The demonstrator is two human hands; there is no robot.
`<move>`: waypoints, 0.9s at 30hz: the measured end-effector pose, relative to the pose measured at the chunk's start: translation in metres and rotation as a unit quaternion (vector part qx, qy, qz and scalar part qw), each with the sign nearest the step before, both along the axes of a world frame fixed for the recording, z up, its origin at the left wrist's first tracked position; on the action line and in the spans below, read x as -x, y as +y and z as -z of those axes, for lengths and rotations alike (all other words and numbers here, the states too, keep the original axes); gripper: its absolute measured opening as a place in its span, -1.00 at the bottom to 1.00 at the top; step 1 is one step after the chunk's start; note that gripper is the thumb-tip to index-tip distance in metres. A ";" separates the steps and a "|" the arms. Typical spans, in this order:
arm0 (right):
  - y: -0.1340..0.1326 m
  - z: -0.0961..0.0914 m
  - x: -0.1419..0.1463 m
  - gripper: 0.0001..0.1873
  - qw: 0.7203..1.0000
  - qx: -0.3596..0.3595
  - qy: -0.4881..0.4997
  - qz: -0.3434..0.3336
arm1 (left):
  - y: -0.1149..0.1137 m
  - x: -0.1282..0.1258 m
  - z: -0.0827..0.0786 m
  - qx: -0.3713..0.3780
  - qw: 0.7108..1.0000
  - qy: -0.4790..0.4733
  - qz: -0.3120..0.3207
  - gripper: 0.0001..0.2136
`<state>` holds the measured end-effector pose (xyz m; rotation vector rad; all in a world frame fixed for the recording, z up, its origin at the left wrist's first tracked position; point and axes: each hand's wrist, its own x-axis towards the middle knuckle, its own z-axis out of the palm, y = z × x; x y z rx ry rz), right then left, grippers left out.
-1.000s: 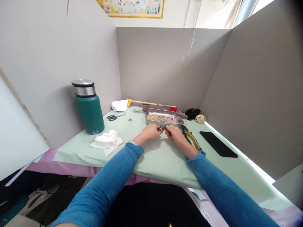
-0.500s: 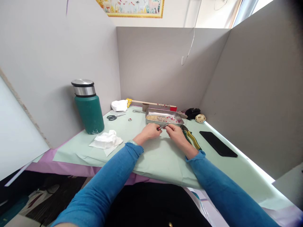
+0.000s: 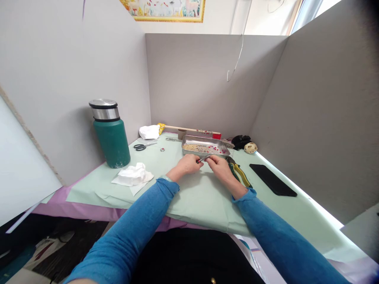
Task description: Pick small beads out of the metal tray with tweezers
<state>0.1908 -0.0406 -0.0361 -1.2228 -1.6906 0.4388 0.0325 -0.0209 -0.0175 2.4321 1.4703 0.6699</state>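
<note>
In the head view my left hand (image 3: 189, 163) is closed around a slim silver tool (image 3: 204, 158) with a dark end. Its thin tip points right, toward the fingers of my right hand (image 3: 218, 165). Those fingers are pinched together at the tip; whatever is between them is too small to make out. Just beyond both hands lies a shallow metal tray (image 3: 204, 138), holding small gold, silvery and red beads (image 3: 215, 150). Beside my right wrist rest pliers (image 3: 241, 173) with yellow and green handles.
On the left stand a green bottle (image 3: 110, 140), crumpled tissue (image 3: 134, 174) and black-handled scissors (image 3: 141, 146). A small round beaded piece (image 3: 162, 150) lies near them. Behind the tray are a wooden stick (image 3: 180, 128) and a red container (image 3: 216, 136). A black phone-like slab (image 3: 272, 180) lies right.
</note>
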 end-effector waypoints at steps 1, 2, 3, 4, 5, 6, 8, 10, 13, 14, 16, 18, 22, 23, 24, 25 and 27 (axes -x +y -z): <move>0.000 0.000 0.000 -0.75 1.000 0.000 0.000 -0.001 | 0.000 0.000 0.000 0.001 1.000 -0.003 0.001 -0.72; 0.000 0.000 0.000 -0.75 1.000 0.001 0.002 -0.001 | 0.000 0.000 0.000 0.003 1.000 -0.006 0.002 -0.72; -0.001 0.000 0.000 -0.76 1.000 0.001 0.006 0.000 | 0.000 0.000 0.000 0.005 1.000 -0.008 0.002 -0.73; -0.001 0.000 0.001 -0.76 1.000 0.001 0.012 0.002 | 0.000 0.000 0.000 0.007 1.000 -0.009 0.002 -0.73; -0.001 0.000 0.001 -0.76 1.000 0.001 0.018 0.003 | 0.000 0.000 -0.001 0.011 1.000 -0.010 0.000 -0.73; -0.002 0.000 0.001 -0.76 1.000 0.001 0.026 0.004 | 0.000 0.000 -0.001 0.014 1.000 -0.010 -0.002 -0.72; -0.002 0.000 0.001 -0.76 0.999 0.009 0.038 0.002 | -0.001 0.000 -0.001 0.016 1.000 -0.012 -0.004 -0.72; -0.002 0.000 0.002 -0.75 0.999 0.025 0.047 -0.006 | -0.001 -0.001 -0.002 0.016 1.000 -0.014 -0.001 -0.72; -0.003 -0.002 0.002 -0.75 0.995 0.057 0.081 -0.027 | -0.003 0.000 -0.004 0.023 0.999 -0.020 0.007 -0.74; -0.004 -0.003 0.002 -0.75 0.992 0.070 0.100 -0.038 | -0.003 0.000 -0.005 0.030 0.999 -0.024 0.009 -0.74; -0.006 -0.006 0.003 -0.75 0.983 0.100 0.143 -0.063 | -0.003 0.000 -0.006 0.051 0.998 -0.037 0.014 -0.76; -0.008 -0.008 0.003 -0.75 0.971 0.132 0.179 -0.089 | -0.002 0.000 -0.006 0.076 0.996 -0.051 0.020 -0.76; -0.011 -0.011 0.003 -0.75 0.955 0.166 0.219 -0.116 | 0.000 0.001 -0.004 0.085 0.994 -0.063 0.037 -0.77; -0.011 -0.012 0.003 -0.75 0.951 0.172 0.226 -0.119 | 0.001 0.001 -0.004 0.075 0.994 -0.061 0.042 -0.77; -0.012 -0.012 0.002 -0.76 0.947 0.180 0.234 -0.124 | 0.001 0.001 -0.003 0.062 0.995 -0.058 0.046 -0.77; -0.012 -0.013 0.001 -0.77 0.942 0.193 0.242 -0.133 | 0.001 0.002 -0.003 0.050 0.996 -0.055 0.048 -0.77; -0.012 -0.013 -0.001 -0.78 0.927 0.222 0.255 -0.163 | 0.002 0.002 -0.002 0.033 0.997 -0.053 0.048 -0.78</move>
